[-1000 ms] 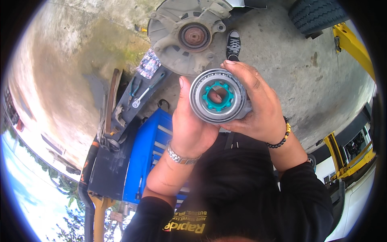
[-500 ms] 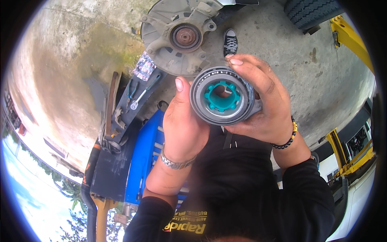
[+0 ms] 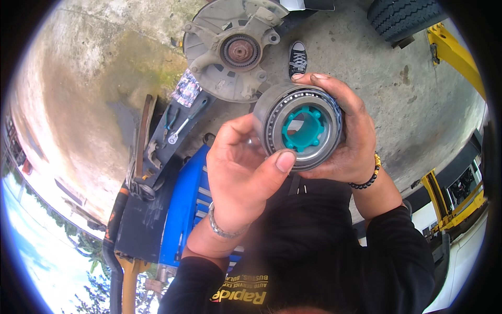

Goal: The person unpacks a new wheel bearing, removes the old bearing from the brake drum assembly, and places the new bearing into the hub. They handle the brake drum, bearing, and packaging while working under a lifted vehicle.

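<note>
A wheel bearing (image 3: 277, 112), a thick grey metal ring, is held up in front of my chest with its open face tilted toward the view. Inside its bore sits a teal plastic sleeve (image 3: 315, 129) with small lugs, and rollers show along the upper edge. My right hand (image 3: 358, 131) wraps round the bearing's right side, fingers over the top and thumb side beneath. My left hand (image 3: 235, 165) grips the lower left, its thumb pressed on the front rim and its fingers partly hidden behind. Beyond them stands a grey steering knuckle (image 3: 209, 57) with a dust shield and a rusty hub centre.
A ratchet (image 3: 180, 128), pliers (image 3: 170, 119) and a patterned cloth (image 3: 186, 89) lie on a dark metal beam at the left. Below it is a blue tool chest (image 3: 180, 209). A tyre (image 3: 405, 18) and yellow lift arm (image 3: 455, 52) stand at the far right.
The bearing has shifted right and turned, so its outer side now shows at the left. My left thumb has moved from the upper left side to the lower front rim.
</note>
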Available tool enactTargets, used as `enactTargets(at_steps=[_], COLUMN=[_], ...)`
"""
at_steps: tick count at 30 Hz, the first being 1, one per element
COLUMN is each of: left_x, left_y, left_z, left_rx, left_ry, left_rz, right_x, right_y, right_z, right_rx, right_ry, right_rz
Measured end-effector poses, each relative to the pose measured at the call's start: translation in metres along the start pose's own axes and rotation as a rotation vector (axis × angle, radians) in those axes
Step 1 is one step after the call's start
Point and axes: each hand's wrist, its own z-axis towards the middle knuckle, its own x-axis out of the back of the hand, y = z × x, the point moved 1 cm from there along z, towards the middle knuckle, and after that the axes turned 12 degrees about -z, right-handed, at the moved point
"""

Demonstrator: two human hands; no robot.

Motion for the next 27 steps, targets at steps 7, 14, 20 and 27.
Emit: enactTargets(at_steps=[7,14,20,27], left_x=[-0.002,0.003,0.011,0.011], left_y=[0.004,0.006,0.004,0.002], left_z=[-0.003,0.001,0.004,0.004], left_rx=[0.003,0.052,0.123,0.166], left_ry=[-0.003,-0.025,-0.023,0.000], left_rz=[-0.013,-0.058,-0.120,-0.171], right_x=[-0.003,-0.002,0.001,-0.001], right_y=[0.002,0.000,-0.005,-0.006], right_z=[0.001,0.005,0.008,0.006], right_rx=[0.050,0.087,0.115,0.097], right_ry=[0.017,0.027,0.008,0.030], right_rz=[0.050,0.043,-0.021,-0.080])
